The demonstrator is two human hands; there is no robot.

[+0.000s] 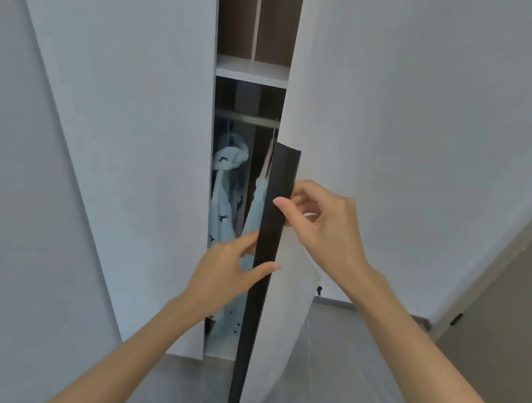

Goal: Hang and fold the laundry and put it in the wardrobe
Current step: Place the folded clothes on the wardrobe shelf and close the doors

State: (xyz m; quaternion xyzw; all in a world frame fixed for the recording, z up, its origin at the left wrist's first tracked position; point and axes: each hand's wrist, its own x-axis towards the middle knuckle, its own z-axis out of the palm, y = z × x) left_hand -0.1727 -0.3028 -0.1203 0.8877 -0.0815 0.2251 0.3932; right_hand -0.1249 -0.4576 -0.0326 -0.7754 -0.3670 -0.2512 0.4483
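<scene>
A white wardrobe stands in front of me with a narrow gap between its two doors. The right door (284,300) carries a long black handle strip (269,234) along its edge. My left hand (225,275) grips the strip from the left, thumb across its front. My right hand (320,226) holds the strip higher up, fingers curled round its right side. Through the gap a light blue patterned garment (223,210) hangs from a metal rail (246,118). A second pale blue garment (256,207) hangs beside it, mostly hidden by the door.
The left door (129,123) is a wide white panel. A white shelf (253,70) sits above the rail, with brown compartments over it. Grey floor lies below. A brownish door or wall (506,322) stands at the right.
</scene>
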